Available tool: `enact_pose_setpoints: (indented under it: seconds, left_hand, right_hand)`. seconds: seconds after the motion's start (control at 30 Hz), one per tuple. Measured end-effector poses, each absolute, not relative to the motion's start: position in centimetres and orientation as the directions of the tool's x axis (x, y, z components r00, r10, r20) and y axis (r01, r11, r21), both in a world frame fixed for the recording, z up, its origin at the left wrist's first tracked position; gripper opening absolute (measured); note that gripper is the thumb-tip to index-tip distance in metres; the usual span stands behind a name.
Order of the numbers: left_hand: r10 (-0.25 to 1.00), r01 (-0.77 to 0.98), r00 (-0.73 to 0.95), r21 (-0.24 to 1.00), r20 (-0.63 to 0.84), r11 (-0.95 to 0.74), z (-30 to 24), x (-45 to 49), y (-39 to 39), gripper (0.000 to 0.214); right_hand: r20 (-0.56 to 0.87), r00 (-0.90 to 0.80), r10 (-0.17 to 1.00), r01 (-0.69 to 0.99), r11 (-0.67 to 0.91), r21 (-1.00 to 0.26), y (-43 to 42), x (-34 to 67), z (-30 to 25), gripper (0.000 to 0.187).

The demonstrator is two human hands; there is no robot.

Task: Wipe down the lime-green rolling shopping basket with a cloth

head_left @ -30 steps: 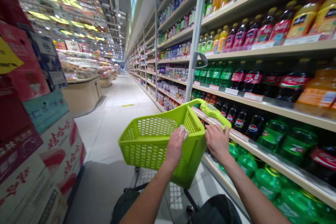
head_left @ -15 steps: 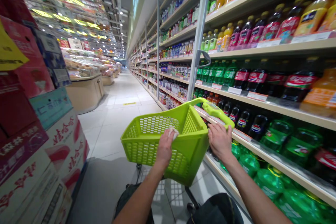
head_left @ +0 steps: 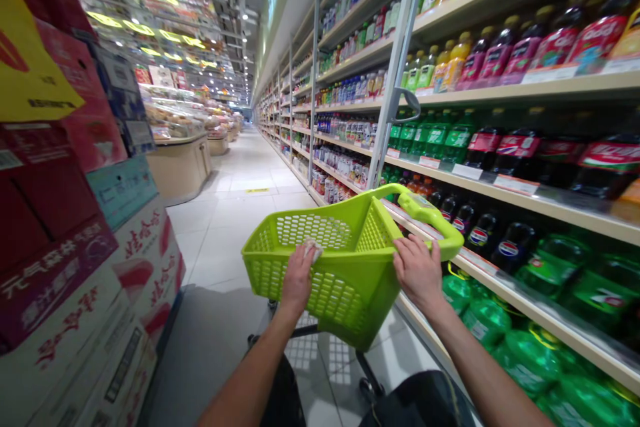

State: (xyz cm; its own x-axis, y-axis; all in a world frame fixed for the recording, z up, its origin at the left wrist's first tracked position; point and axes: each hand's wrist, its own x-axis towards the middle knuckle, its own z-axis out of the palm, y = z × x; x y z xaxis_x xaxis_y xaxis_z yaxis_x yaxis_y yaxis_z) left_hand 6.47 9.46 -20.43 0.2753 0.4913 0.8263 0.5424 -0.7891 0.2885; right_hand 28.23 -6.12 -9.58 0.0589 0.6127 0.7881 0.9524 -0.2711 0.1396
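A lime-green shopping cart [head_left: 340, 293] stands in front of me, its basket walls full of holes and its handle [head_left: 425, 210] pointing to the right. My left hand [head_left: 299, 277] is closed on a crumpled white cloth or tissue [head_left: 313, 250], pressed to the near rim of the basket. Further right, my right hand [head_left: 417, 270] grips the rim at the cart's rear corner, just below the handle. The fingers of that hand curl over the edge. Nothing shows inside the visible part of the basket.
Shelves of soda bottles [head_left: 450, 137] run along the right side, close to the cart. Stacked drink cartons [head_left: 145, 247] rise at the left. A pale tiled aisle [head_left: 240, 180] leads ahead, past a rounded display counter [head_left: 180, 170].
My left hand has slid leftward along the basket's near rim with the cloth. My right hand keeps its hold on the corner. The view has shifted slightly left.
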Motion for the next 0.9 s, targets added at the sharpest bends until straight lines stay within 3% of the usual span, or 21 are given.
enact_pose_setpoints:
  seconds: [0.17, 0.4, 0.6, 0.8, 0.9]
  left_hand:
    - [0.598, 0.646, 0.031, 0.441, 0.801, -0.624, -21.7, 0.3, 12.7, 0.060]
    - [0.521, 0.575, 0.304, 0.282, 0.798, -0.768, -20.6, 4.5, 11.0, 0.055]
    - [0.636, 0.708, 0.086, 0.402, 0.767, -0.581, -20.2, 0.6, 13.2, 0.049]
    - [0.624, 0.691, 0.311, 0.280, 0.717, -0.667, -20.2, 3.3, 11.5, 0.050]
    - [0.654, 0.704, 0.280, 0.313, 0.703, -0.637, -20.6, 2.0, 12.0, 0.048]
  right_hand:
    - [0.774, 0.089, 0.627, 0.949, -0.289, 0.125, -5.4, 28.0, -9.6, 0.027]
    - [0.701, -0.011, 0.713, 0.972, -0.157, 0.175, -3.8, 26.1, -10.5, 0.027]
    - [0.708, -0.002, 0.706, 0.970, -0.171, 0.174, -3.5, 27.2, -11.2, 0.027]
    - [0.724, 0.010, 0.689, 0.962, -0.204, 0.181, -4.1, 28.0, -11.2, 0.028]
    - [0.720, 0.003, 0.694, 0.961, -0.201, 0.190, -4.6, 28.5, -11.1, 0.029]
